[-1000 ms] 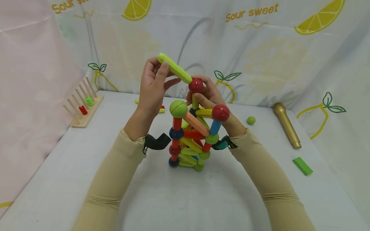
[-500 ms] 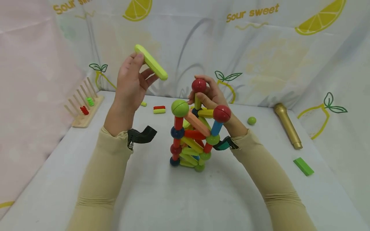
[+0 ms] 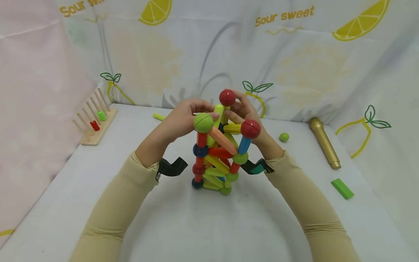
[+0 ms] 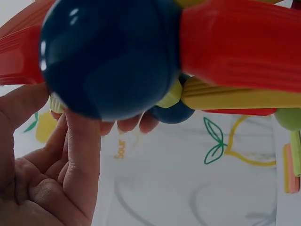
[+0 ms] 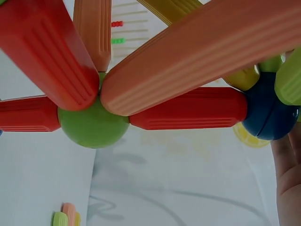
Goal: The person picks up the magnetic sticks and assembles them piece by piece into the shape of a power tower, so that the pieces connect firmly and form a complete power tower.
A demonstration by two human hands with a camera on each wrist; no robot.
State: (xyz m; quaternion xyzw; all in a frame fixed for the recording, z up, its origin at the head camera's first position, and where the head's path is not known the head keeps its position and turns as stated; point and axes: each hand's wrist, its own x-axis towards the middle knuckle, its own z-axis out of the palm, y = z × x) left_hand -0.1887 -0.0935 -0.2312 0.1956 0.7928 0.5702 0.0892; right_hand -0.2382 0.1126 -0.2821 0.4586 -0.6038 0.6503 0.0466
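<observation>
A tower of coloured sticks and balls [image 3: 216, 160] stands mid-table in the head view. Behind its green front ball [image 3: 203, 123], my left hand [image 3: 183, 118] pinches a yellow-green stick [image 3: 218, 109], tilted down along the rear column. My right hand [image 3: 243, 109] grips that column's upright stick just under the red top ball [image 3: 227, 97]. In the left wrist view a dark blue ball [image 4: 110, 56] hides much of the held stick. The right wrist view shows a green ball [image 5: 94, 125] joining red and orange sticks, with part of my right hand [image 5: 289, 179] at the edge.
A wooden peg rack [image 3: 98, 123] with red and green beads stands at the left. Another yellow-green stick [image 3: 159, 116] lies behind my left wrist. Rightward lie a small green ball [image 3: 284, 137], a gold microphone [image 3: 325, 143] and a green block [image 3: 342, 188].
My left hand drew the yellow-green stick away leftward from the red top ball, then brought it back lower, beside the rear column. My right hand keeps its grip there.
</observation>
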